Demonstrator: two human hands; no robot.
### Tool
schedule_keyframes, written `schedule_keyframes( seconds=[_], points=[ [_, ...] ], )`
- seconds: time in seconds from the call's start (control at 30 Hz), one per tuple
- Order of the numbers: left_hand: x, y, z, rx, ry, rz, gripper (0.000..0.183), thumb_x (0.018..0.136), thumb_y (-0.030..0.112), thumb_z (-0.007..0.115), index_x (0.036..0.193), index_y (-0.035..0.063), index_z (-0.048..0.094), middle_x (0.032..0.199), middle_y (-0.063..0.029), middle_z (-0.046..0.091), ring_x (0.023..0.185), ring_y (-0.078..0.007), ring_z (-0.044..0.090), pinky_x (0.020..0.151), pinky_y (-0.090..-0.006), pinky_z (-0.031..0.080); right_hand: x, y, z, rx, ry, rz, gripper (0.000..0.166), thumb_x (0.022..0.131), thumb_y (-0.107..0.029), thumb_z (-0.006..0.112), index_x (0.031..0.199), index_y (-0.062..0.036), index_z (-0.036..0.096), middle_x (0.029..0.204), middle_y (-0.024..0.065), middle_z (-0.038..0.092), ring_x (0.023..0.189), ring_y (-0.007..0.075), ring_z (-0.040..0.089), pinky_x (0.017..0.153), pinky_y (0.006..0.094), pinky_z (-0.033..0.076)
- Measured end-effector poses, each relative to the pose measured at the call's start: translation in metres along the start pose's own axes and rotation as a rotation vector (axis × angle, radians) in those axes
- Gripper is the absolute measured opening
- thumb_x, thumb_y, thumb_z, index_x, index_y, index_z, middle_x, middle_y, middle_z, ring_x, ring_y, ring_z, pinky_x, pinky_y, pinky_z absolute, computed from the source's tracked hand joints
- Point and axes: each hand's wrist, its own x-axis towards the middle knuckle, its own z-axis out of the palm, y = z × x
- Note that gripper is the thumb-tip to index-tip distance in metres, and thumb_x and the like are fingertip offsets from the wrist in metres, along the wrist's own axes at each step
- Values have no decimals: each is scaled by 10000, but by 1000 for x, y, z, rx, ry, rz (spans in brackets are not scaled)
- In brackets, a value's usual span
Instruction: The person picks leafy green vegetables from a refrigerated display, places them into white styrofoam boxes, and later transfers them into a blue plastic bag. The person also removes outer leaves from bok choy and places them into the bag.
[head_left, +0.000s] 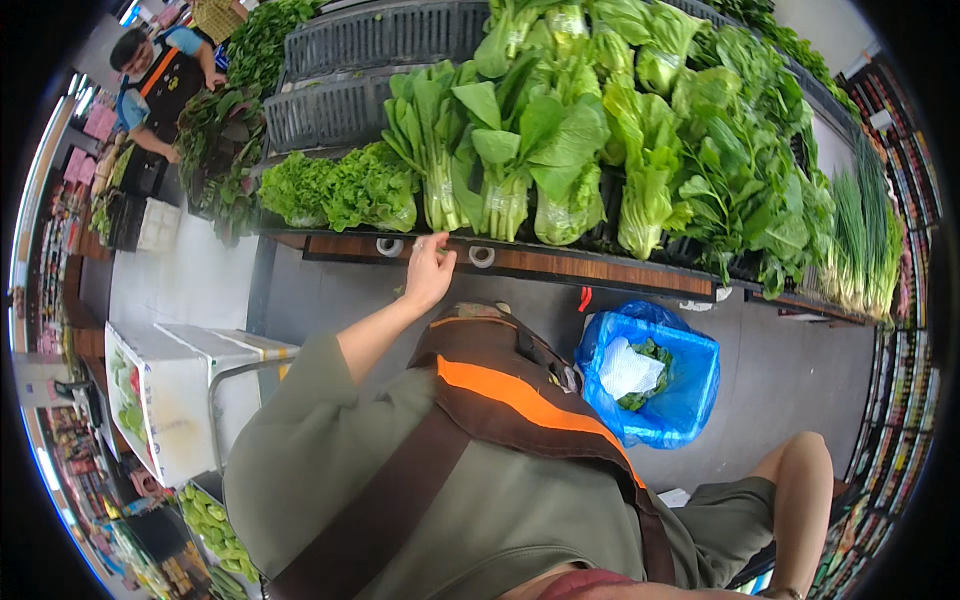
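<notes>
My left hand (430, 271) is at the front edge of a vegetable display, just below a taped bunch of leafy greens (441, 176). Its fingers are bent, and whether they grip anything is unclear. A roll of tape (389, 246) hangs on the wooden shelf front to its left, and another tape roll (481, 257) to its right. Curly green lettuce (337, 187) sits to the left of the bunch; larger taped bok choy-like greens (504, 196) stand to its right. My right forearm is at the lower right, with its hand out of view.
A blue-lined bin (694, 401) holding leaf scraps and white netting stands on the floor. White foam boxes (184, 401) are at left, behind a metal cart handle (214, 390). Another person (161, 82) handles reddish greens (221, 142). Black slatted racks (382, 41) rise behind.
</notes>
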Motion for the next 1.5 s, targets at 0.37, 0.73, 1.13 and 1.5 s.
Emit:
schedule_keyframes(
  seconds=[0.37,0.73,1.13,1.5],
  points=[
    [35,18,-29,-63,-4,-76,330,818,64,588,1136,-5,534,1084,-135,526,803,-197,597,740,-329,475,10,36,-21,96,-81,-15,179,793,-124,501,892,-12,600,747,62,546,683,177,512,614,265,416],
    [10,82,1,-304,-275,-181,321,841,69,587,1154,16,545,1080,-112,595,832,-178,617,767,-307,493,-22,27,-42,117,-64,17,194,757,-115,472,869,-13,594,743,70,545,671,182,513,604,272,415],
    [13,125,29,-220,-429,-87,284,849,72,582,1125,12,558,1088,-125,584,865,-212,615,783,-309,495,-62,19,-51,175,-45,24,213,717,-105,441,842,-14,587,738,78,544,658,188,514,594,278,414],
    [7,137,52,-156,-388,-113,323,849,90,595,1157,9,543,1138,-137,550,860,-213,618,776,-316,498,-100,5,-50,188,8,72,232,680,-95,412,819,-15,580,734,85,543,647,193,516,585,285,413]
  ],
)
